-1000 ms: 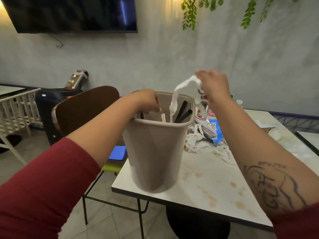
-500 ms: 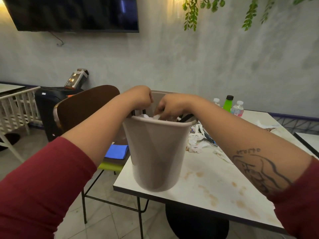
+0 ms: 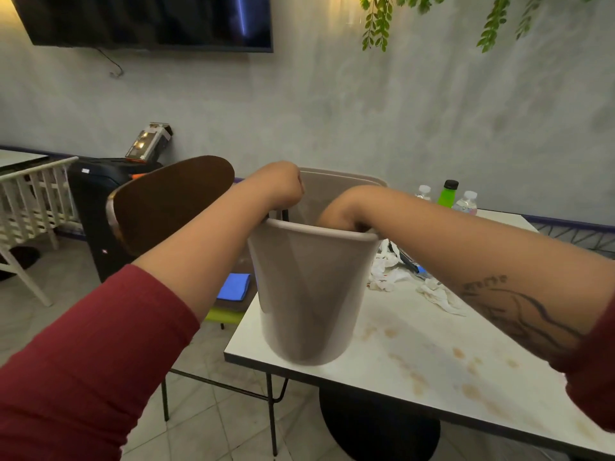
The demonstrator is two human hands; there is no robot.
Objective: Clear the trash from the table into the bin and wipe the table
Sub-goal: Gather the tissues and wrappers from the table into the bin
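A beige plastic bin (image 3: 309,294) stands at the near left corner of the white table (image 3: 432,377). My left hand (image 3: 283,188) grips the bin's left rim. My right hand (image 3: 336,214) reaches down inside the bin, and its fingers are hidden below the rim, so what they hold cannot be seen. Crumpled white tissues (image 3: 392,274) and a blue wrapper (image 3: 416,266) lie on the table behind the bin, to the right. Brown stains (image 3: 416,377) mark the tabletop in front.
Two clear bottles (image 3: 466,202) and a green bottle (image 3: 447,194) stand at the table's far edge. A brown chair (image 3: 166,197) with a blue cloth (image 3: 234,286) on its seat stands to the left. A black speaker (image 3: 96,194) and white railing (image 3: 33,201) are beyond.
My right hand carried a white tissue over the bin, then pushed down into it. It now sits deeper inside. The left hand has kept hold of the rim.
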